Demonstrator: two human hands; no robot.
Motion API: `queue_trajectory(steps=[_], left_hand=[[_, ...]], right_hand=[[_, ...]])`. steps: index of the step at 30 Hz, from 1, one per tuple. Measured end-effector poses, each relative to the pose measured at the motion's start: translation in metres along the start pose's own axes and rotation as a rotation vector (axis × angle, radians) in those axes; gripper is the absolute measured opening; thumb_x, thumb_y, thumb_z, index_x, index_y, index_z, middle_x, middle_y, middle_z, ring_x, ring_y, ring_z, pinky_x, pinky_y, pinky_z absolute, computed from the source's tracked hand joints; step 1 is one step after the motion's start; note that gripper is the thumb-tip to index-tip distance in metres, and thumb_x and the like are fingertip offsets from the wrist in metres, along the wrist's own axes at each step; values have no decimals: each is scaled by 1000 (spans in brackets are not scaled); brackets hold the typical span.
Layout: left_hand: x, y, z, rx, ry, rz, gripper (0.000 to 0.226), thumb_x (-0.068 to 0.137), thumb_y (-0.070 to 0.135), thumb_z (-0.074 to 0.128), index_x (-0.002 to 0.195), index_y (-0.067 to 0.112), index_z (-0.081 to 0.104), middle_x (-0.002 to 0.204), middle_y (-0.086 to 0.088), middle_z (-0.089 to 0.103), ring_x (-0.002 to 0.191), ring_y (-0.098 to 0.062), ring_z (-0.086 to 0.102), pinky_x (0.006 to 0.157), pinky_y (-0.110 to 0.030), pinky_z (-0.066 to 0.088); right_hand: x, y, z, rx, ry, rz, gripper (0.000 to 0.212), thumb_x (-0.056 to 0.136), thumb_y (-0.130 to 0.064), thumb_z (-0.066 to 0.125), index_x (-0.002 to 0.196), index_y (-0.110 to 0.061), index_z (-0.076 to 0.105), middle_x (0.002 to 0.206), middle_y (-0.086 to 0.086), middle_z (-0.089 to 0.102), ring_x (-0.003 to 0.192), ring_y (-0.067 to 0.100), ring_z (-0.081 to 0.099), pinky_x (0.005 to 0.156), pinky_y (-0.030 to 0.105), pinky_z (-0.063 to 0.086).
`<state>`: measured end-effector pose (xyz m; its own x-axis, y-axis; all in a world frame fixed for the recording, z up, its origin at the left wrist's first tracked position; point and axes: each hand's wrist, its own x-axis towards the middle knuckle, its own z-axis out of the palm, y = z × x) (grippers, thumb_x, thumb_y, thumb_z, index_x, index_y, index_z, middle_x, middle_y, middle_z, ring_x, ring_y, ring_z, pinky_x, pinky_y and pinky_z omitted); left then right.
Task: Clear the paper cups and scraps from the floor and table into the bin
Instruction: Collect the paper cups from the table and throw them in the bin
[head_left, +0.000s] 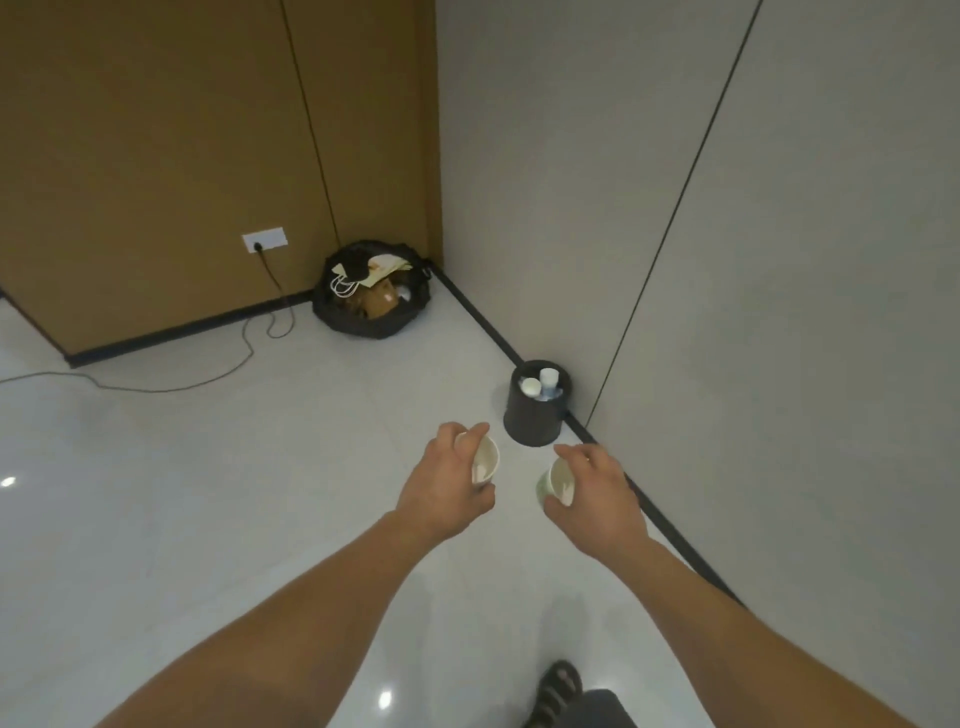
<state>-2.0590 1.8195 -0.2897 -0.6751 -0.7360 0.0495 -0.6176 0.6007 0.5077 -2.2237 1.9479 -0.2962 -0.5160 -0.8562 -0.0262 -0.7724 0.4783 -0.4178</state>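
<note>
Left hand (447, 478), centre of frame, fingers and thumb curled round white paper cup (485, 461), cup tipped, mouth facing right. Right hand (597, 493), just right of it, grips second paper cup (555, 480), mouth facing left. Both cups held above pale glossy floor (234, 467), apart from each other. Small dark bin (535, 415) just above hands in frame, against grey wall (779, 260), already holding white cups. Black rubbish bag (371, 291), open, full, in corner, upper centre. Cable (249, 343) runs from wall socket (264, 239) across floor, left side. Sandalled foot (558, 691) at bottom edge.
</note>
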Motion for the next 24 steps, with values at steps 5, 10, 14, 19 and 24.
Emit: queue_trajectory(steps=[5, 10, 14, 19, 24], left_hand=[[110, 27, 29, 44, -27, 40, 76, 79, 41, 68, 143, 32, 28, 134, 3, 31, 113, -21, 46, 91, -31, 45], [213, 58, 53, 27, -41, 45, 75, 79, 41, 67, 143, 30, 30, 135, 2, 32, 114, -21, 46, 91, -30, 45], [280, 70, 75, -9, -57, 10, 76, 78, 39, 69, 143, 30, 31, 136, 2, 32, 115, -21, 46, 94, -33, 47], [365, 59, 97, -58, -78, -1, 73, 77, 38, 69, 140, 32, 33, 134, 4, 33, 114, -21, 48, 92, -30, 46], [469, 33, 122, -116, -108, 5, 73, 79, 35, 69, 143, 25, 35, 135, -1, 35, 115, -21, 48, 95, -30, 45]], right_hand=[[98, 42, -16, 63, 33, 32, 69, 82, -36, 66, 144, -23, 40, 140, 1, 40, 126, 25, 38, 103, 33, 38], [189, 90, -48, 68, 40, 37, 66, 81, -33, 66, 142, -22, 43, 137, 3, 42, 122, 26, 41, 99, 33, 40], [258, 126, -64, 38, 28, 46, 65, 82, -32, 65, 142, -22, 42, 137, 3, 41, 122, 26, 40, 98, 33, 40], [345, 150, -60, 23, -16, 69, 66, 82, -33, 65, 143, -24, 41, 139, 1, 40, 122, 23, 40, 100, 30, 39], [442, 164, -40, 34, -43, 88, 67, 81, -32, 66, 142, -24, 43, 137, 0, 42, 123, 22, 40, 100, 26, 37]])
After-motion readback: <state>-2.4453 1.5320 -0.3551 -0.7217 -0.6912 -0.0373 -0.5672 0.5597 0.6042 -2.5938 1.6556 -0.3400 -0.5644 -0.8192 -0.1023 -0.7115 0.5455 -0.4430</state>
